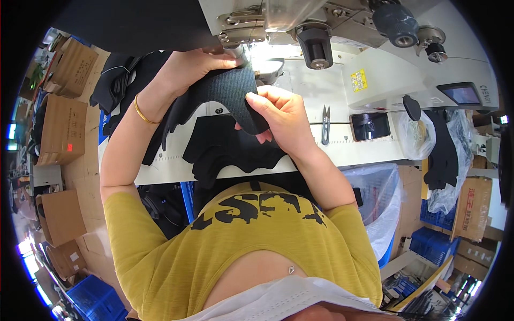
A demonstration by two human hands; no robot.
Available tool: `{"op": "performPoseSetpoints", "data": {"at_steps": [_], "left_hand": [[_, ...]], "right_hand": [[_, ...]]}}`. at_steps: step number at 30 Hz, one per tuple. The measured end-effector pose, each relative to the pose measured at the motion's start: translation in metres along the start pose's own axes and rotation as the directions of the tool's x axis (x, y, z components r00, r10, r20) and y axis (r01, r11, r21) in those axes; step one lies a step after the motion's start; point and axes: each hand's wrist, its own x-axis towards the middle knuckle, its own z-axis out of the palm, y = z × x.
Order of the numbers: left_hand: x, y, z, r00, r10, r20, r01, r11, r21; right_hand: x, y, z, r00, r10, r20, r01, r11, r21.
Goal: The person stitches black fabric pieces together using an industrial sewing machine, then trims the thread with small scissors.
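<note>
Shows a white surface (pixel 369 154) across the middle, with brown floor (pixel 88 192) at left and more at right. Has cardboard boxes (pixel 61 128) standing in a row down the left side, and a blue crate (pixel 99 302) at lower left. At right, holds a blue bin (pixel 386 257) with a clear liner (pixel 377 214), blue crates (pixel 428 243) and cartons (pixel 472 208). Glows with white light patches (pixel 27 249) along the left rim and a smaller one near the right edge. Blurs toward the rim, leaving far clutter hard to tell.
</note>
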Motion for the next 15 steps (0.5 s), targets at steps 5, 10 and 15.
{"op": "performPoseSetpoints", "data": {"at_steps": [5, 10, 15], "left_hand": [[-0.001, -0.003, -0.004, 1.000, -0.002, 0.022, 0.002, 1.000, -0.007], [-0.030, 0.005, 0.017, 0.865, 0.465, -0.188, -0.273, 0.751, 0.601], [-0.077, -0.017, 0.043, 0.359, 0.879, 0.315, -0.652, -0.005, 0.758]], "right_hand": [[0.000, 0.002, 0.000, 1.000, 0.012, 0.011, -0.013, 1.000, 0.006], [-0.022, 0.001, -0.003, 0.999, -0.036, -0.037, 0.030, 0.985, -0.170], [-0.039, 0.001, -0.006, 1.000, -0.010, 0.016, 0.014, 0.955, -0.297]]}}
